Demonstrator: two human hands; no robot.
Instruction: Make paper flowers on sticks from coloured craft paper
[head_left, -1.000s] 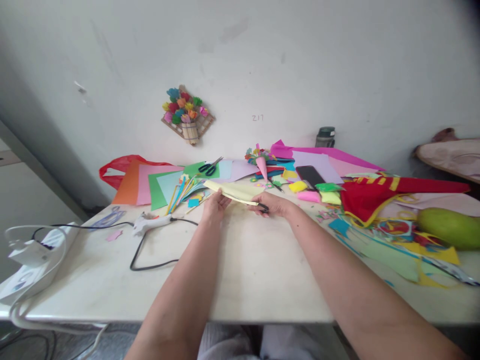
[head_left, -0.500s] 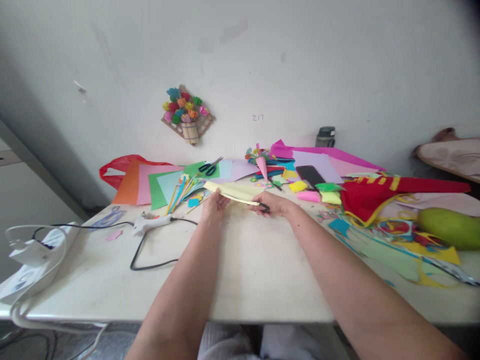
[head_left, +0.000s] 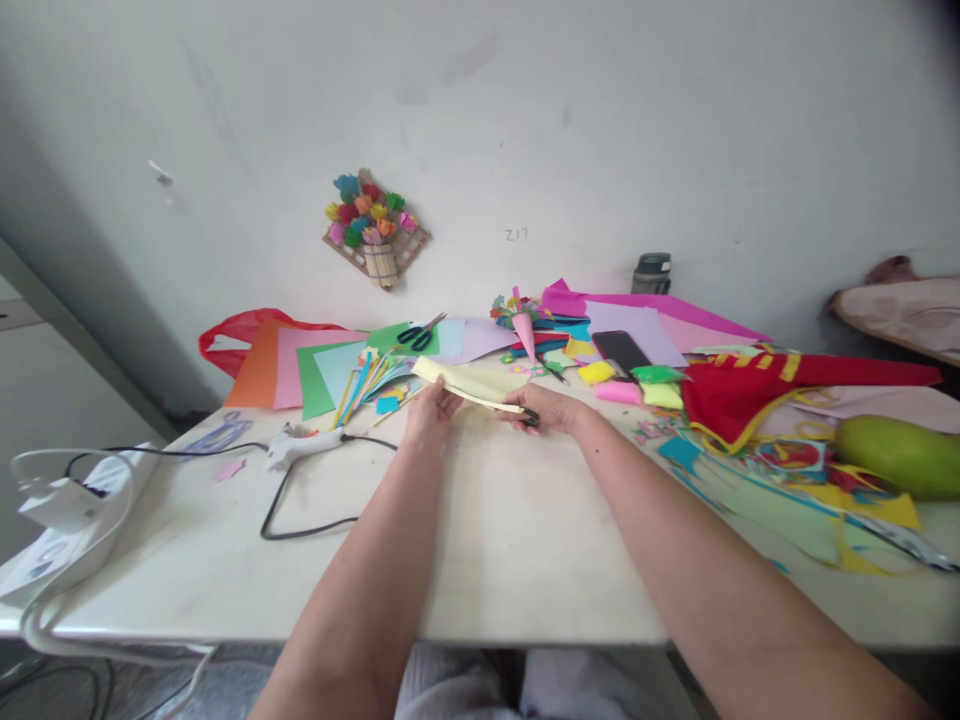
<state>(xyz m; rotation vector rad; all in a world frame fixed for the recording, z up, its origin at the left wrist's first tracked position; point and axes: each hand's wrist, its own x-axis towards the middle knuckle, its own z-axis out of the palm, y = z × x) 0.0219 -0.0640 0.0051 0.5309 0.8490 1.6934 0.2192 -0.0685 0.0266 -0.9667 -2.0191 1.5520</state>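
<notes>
A sheet of pale yellow paper point(head_left: 480, 384) is held up just above the table, with a narrow strip along its near edge. My left hand point(head_left: 435, 408) grips the paper's left part, thumb on top. At the right end, my right hand point(head_left: 546, 410) is closed around scissors point(head_left: 531, 416); only their black handle shows clearly, and the blades are hidden at the paper. Behind the paper lies a pink paper cone with small flowers point(head_left: 523, 335).
A white glue gun point(head_left: 300, 448) with a black cable lies left. Coloured paper sheets point(head_left: 289, 365), black-handled scissors point(head_left: 421, 333) and paper strips point(head_left: 364, 385) lie beyond. To the right are a phone point(head_left: 621, 352), clay packs point(head_left: 619, 392), red cloth point(head_left: 727, 400) and a green fruit point(head_left: 896, 455).
The paper's left end has shifted very slightly right and down. Both hands keep their hold and have hardly moved.
</notes>
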